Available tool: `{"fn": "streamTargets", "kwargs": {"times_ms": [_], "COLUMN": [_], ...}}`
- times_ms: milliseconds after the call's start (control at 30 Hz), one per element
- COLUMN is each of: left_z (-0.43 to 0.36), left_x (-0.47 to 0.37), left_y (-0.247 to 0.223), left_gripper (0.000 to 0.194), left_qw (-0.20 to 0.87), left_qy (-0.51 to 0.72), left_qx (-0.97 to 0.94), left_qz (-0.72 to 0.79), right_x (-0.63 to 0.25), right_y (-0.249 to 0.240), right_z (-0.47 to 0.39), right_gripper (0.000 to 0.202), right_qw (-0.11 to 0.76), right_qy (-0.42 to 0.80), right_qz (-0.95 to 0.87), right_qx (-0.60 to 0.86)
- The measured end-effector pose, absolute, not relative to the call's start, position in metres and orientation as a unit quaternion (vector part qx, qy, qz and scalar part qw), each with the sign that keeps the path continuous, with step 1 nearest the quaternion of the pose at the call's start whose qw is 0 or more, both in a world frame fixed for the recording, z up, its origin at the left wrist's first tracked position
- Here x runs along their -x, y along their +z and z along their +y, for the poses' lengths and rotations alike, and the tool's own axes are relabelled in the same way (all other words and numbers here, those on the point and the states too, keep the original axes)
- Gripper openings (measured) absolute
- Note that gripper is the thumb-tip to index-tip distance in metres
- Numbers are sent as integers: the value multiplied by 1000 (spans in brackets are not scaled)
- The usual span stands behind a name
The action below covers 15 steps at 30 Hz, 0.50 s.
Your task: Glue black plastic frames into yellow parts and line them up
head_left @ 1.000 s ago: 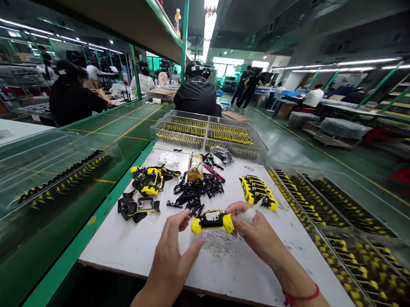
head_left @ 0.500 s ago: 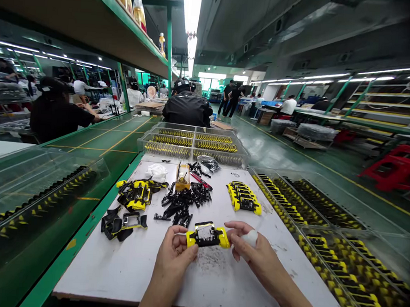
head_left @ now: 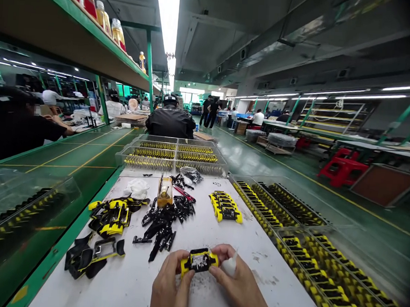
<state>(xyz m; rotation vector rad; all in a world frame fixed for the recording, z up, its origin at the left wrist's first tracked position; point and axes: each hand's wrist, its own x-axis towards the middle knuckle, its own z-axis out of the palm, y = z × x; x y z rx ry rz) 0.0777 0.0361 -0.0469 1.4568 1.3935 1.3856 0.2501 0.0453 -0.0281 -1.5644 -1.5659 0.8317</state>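
Observation:
Between my two hands is a yellow and black plastic part (head_left: 199, 260) with a window-like middle, held just above the white board. My left hand (head_left: 172, 283) is closed on its left end, thumb in front. The right end is pinched by my right hand (head_left: 237, 283), which also keeps a small white nozzle bottle (head_left: 229, 265) tucked against the palm. Beyond my hands lies a heap of small black plastic pieces (head_left: 162, 222). A neat row of similar yellow and black parts (head_left: 225, 206) lies farther right.
Loose yellow and black parts (head_left: 112, 217) and curved black pieces (head_left: 90, 257) lie left. A small box (head_left: 165, 191), red tweezers-like tool (head_left: 184, 193) and white tissue (head_left: 136, 188) are farther back. Clear trays of parts flank the board (head_left: 254, 263); a person (head_left: 170, 116) sits ahead.
My right hand has closed in on the part's right end, thumb now on its front. The part has tilted slightly. The whole view has swung to the right.

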Motion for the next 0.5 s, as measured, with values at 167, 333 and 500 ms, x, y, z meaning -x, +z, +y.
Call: {"fn": "streamTargets", "kwargs": {"times_ms": [167,333,500], "left_z": [37,36,41], "left_x": [-92,-102,-101], "left_y": [-57,-64,-65], "left_gripper": [23,19,11], "left_qw": [306,297,295], "left_qy": [550,525,477], "left_qx": [-586,-579,-585], "left_qz": [511,549,586], "right_x": [-255,-258,-260], "right_y": [-34,-32,-29], "right_z": [37,32,34], "right_gripper": [25,20,19], "right_qw": [371,366,349], "right_qy": [306,290,294], "right_qz": [-616,-625,-628], "right_qx": [623,626,631]}}
